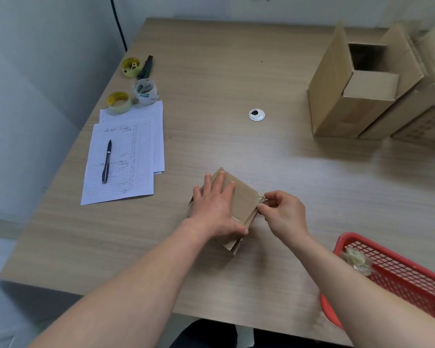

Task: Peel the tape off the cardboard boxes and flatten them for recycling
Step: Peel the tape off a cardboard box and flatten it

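Nearest, right hand [284, 214] pinching clear tape [261, 197] at flattened box [241, 199] edge, mid-tabletop [211, 84]; left hand [215, 204] pressing flat on it. Likely trouble — tape snapping short, or box sliding under weak pressure.

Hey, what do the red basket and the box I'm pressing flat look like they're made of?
The red basket looks like moulded plastic: glossy, uniform red, open grid walls. The flattened box under the left hand looks like matte brown corrugated cardboard, layered at its near edge.
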Motion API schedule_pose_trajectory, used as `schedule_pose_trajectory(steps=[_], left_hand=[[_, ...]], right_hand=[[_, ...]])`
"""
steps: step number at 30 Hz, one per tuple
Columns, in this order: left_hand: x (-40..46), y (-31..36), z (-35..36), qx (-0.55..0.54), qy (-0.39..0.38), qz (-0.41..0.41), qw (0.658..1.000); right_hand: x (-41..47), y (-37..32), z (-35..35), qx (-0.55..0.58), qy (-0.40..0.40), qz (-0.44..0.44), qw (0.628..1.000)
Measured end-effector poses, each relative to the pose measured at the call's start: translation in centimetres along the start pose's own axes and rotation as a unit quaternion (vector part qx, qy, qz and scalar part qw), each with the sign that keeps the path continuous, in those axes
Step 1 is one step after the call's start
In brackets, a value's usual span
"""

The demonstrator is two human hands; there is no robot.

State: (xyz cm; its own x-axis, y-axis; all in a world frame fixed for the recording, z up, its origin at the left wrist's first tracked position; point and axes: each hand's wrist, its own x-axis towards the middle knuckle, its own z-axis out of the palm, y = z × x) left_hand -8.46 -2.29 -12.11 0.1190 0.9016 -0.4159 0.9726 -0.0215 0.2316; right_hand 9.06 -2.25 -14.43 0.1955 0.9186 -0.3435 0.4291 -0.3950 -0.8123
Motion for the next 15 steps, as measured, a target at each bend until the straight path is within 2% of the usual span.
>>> schedule_pose_trajectory(steps=[6,12,15], left_hand=[[-0.1,0.0,0.0,0.001,0.002,-0.001,1.0],[0.0,0.2,0.1,0.011,0.001,0.005,1.0],[-0.1,0.2,0.1,0.016,0.002,0.005,1.0]], right_hand=[[0.2,-1.2,-0.6,0.148,-0.023,0.136,0.979],[0.6,-2.8,-0.9,0.186,-0.036,0.22,0.957],[0.8,-4.1,-1.0,0.23,-0.052,0.297,0.925]])
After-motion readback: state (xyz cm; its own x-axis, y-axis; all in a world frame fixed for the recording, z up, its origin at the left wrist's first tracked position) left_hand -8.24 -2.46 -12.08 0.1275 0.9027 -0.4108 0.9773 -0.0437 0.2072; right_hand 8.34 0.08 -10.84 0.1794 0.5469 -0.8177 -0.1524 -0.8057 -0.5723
